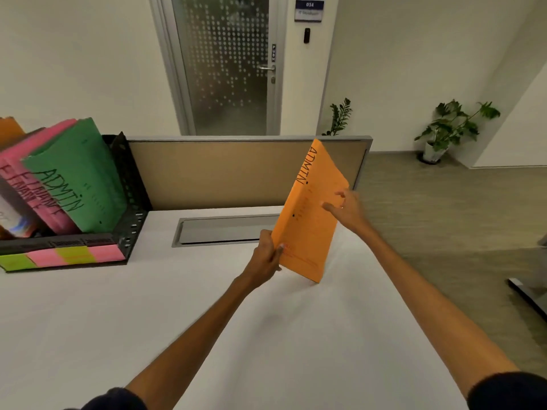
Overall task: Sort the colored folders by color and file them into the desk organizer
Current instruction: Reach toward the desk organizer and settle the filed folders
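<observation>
While the left hand (pixel 268 253) pinches the near edge of the orange folder (pixel 310 220), held on end over the desk (pixel 148 306) at right, the right hand (pixel 344 207) steadies its face with fingers spread wide. Filing is in hand. Next, the folder must travel left to the desk organizer (pixel 130 202), past the green folder (pixel 77 179).

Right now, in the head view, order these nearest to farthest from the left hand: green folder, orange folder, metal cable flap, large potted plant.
1. orange folder: gripped by the left hand.
2. metal cable flap: in the desk, just left of it.
3. green folder: in the organizer, far left.
4. large potted plant: on the floor, far right.
</observation>
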Action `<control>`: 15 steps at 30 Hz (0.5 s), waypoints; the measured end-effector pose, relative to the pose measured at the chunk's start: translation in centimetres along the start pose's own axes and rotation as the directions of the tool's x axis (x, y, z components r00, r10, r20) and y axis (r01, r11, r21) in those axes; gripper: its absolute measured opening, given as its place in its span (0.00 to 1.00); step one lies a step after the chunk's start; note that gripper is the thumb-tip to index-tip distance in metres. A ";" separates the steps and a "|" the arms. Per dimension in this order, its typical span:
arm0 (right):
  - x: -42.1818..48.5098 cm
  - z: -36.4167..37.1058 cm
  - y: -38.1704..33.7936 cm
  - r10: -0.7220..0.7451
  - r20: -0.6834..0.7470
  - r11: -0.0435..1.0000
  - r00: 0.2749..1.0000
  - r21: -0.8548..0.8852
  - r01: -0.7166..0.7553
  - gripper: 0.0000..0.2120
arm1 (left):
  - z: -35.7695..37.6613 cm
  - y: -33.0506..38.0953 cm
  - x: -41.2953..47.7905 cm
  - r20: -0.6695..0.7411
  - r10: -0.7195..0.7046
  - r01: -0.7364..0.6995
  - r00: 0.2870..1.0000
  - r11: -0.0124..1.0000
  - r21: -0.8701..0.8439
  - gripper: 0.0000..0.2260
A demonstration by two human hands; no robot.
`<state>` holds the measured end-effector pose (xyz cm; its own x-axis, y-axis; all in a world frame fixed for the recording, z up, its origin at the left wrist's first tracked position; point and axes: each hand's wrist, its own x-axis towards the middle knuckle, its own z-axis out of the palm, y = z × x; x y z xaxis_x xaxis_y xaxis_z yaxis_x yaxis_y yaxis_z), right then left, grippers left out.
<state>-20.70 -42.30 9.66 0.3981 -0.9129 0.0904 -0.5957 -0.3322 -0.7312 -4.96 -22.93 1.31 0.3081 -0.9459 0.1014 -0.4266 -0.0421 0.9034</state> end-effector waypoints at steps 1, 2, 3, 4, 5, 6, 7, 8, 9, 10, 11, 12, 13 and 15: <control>0.4 -0.2 -1.8 -0.038 -0.022 0.999 0.999 0.011 0.038 0.30 | -0.5 0.0 -0.6 -0.015 0.025 -0.025 1.000 1.000 0.009 0.13; 0.6 -0.2 -3.5 -0.071 -0.040 0.997 0.997 0.019 0.072 0.32 | -0.9 0.0 -1.2 -0.024 0.044 -0.044 0.999 0.999 0.009 0.13; 0.8 -0.2 -5.1 -0.103 -0.054 0.994 0.993 0.027 0.105 0.35 | -1.4 0.0 -1.9 -0.031 0.060 -0.060 0.998 0.998 0.005 0.13; 0.9 -0.1 -6.6 -0.137 -0.064 0.989 0.989 0.041 0.139 0.37 | -1.8 -0.1 -2.5 -0.040 0.076 -0.076 0.996 0.997 0.004 0.14; 0.9 0.1 -7.9 -0.168 -0.076 0.983 0.983 0.060 0.173 0.40 | -2.3 -0.2 -3.0 -0.052 0.091 -0.090 0.994 0.996 0.012 0.15; 0.9 0.3 -9.2 -0.197 -0.089 0.976 0.976 0.076 0.203 0.43 | -2.9 -0.2 -3.6 -0.067 0.102 -0.101 0.992 0.995 0.023 0.15; 0.9 0.6 -10.4 -0.220 -0.103 0.970 0.970 0.080 0.229 0.45 | -3.5 -0.1 -4.2 -0.084 0.107 -0.105 0.991 0.994 0.029 0.15; 0.8 0.9 -11.5 -0.241 -0.118 0.965 0.963 0.074 0.250 0.48 | -4.2 -0.1 -4.7 -0.099 0.107 -0.105 0.989 0.994 0.027 0.14; 0.7 1.1 -12.5 -0.256 -0.136 0.961 0.957 0.068 0.266 0.49 | -4.9 -0.1 -5.1 -0.110 0.108 -0.106 0.988 0.994 0.022 0.13; 0.7 1.3 -13.5 -0.267 -0.155 0.957 0.951 0.070 0.280 0.50 | -5.6 -0.2 -5.6 -0.118 0.111 -0.109 0.987 0.994 0.020 0.13; 0.7 1.4 -14.5 -0.278 -0.171 0.953 0.945 0.077 0.294 0.50 | -6.4 -0.3 -6.1 -0.127 0.119 -0.116 0.985 0.993 0.025 0.12; 0.7 1.5 -15.4 -0.289 -0.178 0.948 0.940 0.082 0.307 0.50 | -7.3 -0.4 -6.6 -0.136 0.128 -0.125 0.982 0.992 0.035 0.13; 0.7 1.7 -16.4 -0.302 -0.175 0.944 0.937 0.083 0.320 0.49 | -8.2 -0.6 -7.0 -0.148 0.135 -0.129 0.980 0.990 0.050 0.13; 0.5 2.4 -18.4 -0.340 -0.159 0.933 0.927 0.064 0.353 0.46 | -9.8 -1.2 -8.0 -0.175 0.134 -0.121 0.975 0.989 0.080 0.13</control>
<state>-7.88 -36.12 21.57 0.4607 -0.7711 0.4395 -0.3707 -0.6171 -0.6941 1.42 -12.21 3.50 0.3922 -0.8721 0.2926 -0.5272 0.0476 0.8484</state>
